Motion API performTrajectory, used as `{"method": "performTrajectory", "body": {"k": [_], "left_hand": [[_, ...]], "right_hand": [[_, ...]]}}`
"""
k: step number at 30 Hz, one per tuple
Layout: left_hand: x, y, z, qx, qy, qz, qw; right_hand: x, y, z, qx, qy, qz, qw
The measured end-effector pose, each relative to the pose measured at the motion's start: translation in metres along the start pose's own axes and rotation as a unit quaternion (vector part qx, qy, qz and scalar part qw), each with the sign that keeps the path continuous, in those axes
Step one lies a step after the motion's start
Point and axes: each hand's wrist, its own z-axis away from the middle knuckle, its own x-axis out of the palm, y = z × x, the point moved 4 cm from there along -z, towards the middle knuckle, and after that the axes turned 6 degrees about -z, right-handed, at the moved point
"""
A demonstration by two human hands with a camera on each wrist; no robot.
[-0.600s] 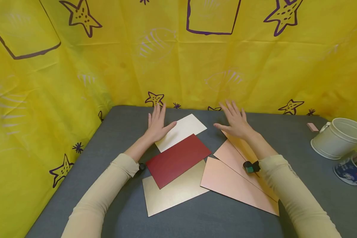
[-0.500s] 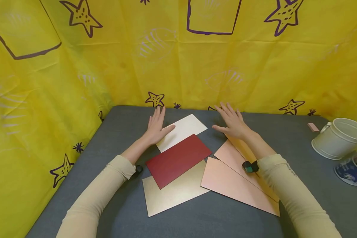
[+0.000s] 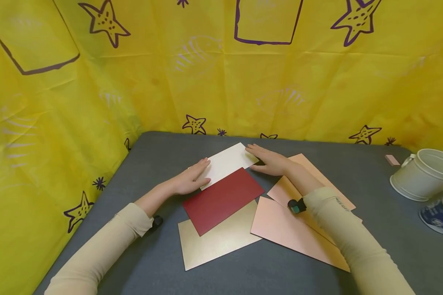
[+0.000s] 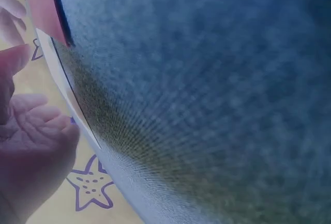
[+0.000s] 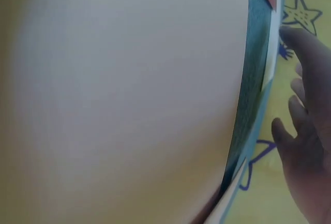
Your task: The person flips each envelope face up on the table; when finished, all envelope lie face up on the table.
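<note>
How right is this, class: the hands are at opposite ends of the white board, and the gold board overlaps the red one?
The overlap is reversed: the head view shows the red board lying over the gold board. The left hand and right hand are at opposite ends of the white board, as stated.

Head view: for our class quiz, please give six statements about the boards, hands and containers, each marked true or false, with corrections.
1. The red board lies partly on the gold board. True.
2. The left hand and right hand are at opposite ends of the white board. True.
3. The white board is nearer the person than the gold board. False: the gold board is nearer.
4. The blue tin stands near the bucket. True.
5. The bucket stands left of both hands. False: it stands right of them.
6. The right hand grips the blue tin. False: it is well apart from it.
</note>
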Motion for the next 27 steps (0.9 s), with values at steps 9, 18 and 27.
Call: {"method": "performTrajectory", "body": {"k": [9,18,27], "left_hand": [[0.004,-0.001,0.006,-0.007,-0.027,-0.006,0.9996],[0.006,-0.009,0.001,-0.019,-0.056,-0.034,0.9977],[-0.001,-0.019,-0.003,-0.023,-0.070,-0.034,0.9967]], "right_hand": [[0.007,-0.001,-0.005,-0.001,-0.036,-0.020,0.9992],[0.008,0.002,-0.008,0.034,-0.030,-0.040,0.9981],[0.008,-0.002,-0.015,0.035,-0.015,-0.041,0.9984]]}}
